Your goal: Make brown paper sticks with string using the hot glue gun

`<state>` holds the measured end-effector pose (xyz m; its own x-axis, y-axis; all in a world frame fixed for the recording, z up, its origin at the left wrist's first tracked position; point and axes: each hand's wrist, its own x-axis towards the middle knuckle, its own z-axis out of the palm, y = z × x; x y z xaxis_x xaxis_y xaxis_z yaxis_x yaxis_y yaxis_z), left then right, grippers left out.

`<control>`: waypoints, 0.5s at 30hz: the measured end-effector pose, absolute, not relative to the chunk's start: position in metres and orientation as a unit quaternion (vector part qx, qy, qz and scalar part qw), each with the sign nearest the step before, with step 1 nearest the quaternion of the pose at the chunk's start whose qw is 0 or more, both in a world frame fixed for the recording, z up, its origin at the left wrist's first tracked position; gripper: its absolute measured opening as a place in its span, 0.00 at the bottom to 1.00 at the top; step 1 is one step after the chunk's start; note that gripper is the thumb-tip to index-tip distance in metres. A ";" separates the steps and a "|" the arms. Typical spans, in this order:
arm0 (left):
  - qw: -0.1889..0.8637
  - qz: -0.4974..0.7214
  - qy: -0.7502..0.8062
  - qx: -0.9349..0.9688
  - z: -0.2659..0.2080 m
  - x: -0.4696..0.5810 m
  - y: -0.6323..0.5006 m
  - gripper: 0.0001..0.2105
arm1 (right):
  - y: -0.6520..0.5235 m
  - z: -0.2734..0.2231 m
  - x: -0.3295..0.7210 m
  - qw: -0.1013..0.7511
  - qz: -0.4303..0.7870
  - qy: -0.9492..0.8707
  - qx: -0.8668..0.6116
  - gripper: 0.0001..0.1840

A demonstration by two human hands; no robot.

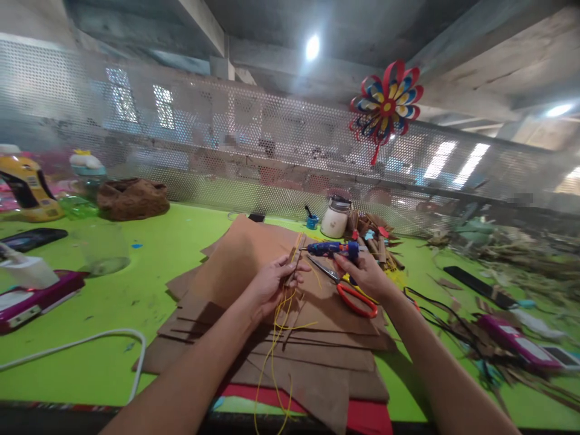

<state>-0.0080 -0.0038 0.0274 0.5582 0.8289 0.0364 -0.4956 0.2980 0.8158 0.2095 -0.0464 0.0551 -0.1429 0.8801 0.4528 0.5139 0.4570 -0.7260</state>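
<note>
At frame centre, the left hand (270, 283) pinches a brown strip (297, 254) — yellow threads (273, 350) trailing below; the right hand (370, 277) grips a blue glue gun (330, 248).

- Clock's centred on the paper stack (244, 248), 12 being away from the person. Best gap is 9 o'clock, bare green tabletop (149, 284).
- Watch the clear container (102, 251) at 10 and the white cable (109, 333) looping at 8.
- 1 o'clock's jammed: white jar (336, 217), little blue pot (312, 223), mesh panel (290, 163) walling off everything behind.
- At 3, the scissors (325, 269) sit near the right hand (362, 275), black cords (446, 326) tangled further out.
- Yellow threads (275, 326) dangle toward 6, easy to snag.
</note>
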 end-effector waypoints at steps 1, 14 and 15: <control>0.781 0.426 0.196 0.412 0.028 -0.008 -0.004 0.09 | -0.048 0.056 0.208 0.441 0.200 -0.733 -0.478 0.21; 0.786 0.422 0.195 0.408 0.028 -0.008 -0.004 0.07 | -0.052 0.057 0.207 0.390 0.138 -0.776 -0.477 0.14; 0.787 0.421 0.194 0.407 0.028 -0.008 -0.004 0.07 | -0.052 0.057 0.207 0.389 0.134 -0.778 -0.475 0.14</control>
<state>-0.0078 -0.0042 0.0282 0.5697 0.8210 0.0371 -0.5046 0.3138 0.8043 0.2072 -0.0524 0.0573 -0.2458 0.8435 0.4776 0.6349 0.5124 -0.5782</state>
